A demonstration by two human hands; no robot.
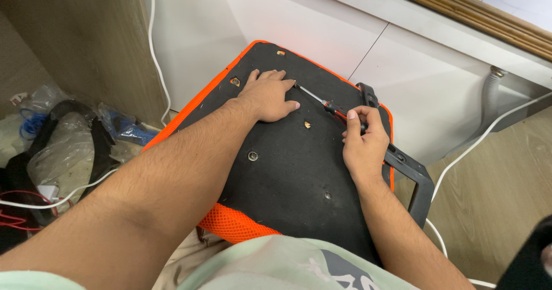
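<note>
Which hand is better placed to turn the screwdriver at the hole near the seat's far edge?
Probably the right hand: it grips the screwdriver handle, while the left hand lies flat on the seat base.

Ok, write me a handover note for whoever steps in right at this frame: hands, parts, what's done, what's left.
Left hand: flat, palm down on the black fabric-covered underside of the orange-mesh chair seat, steadying it.
Right hand: closed around the red-and-black handled screwdriver, whose tip sits by the left fingertips near the seat's far edge.
Black plastic armrest: on the seat's right side.
Done: several mounting holes look open, without screws.
Left: whatever fastener is at the tip; it is hidden by the fingers.
</note>
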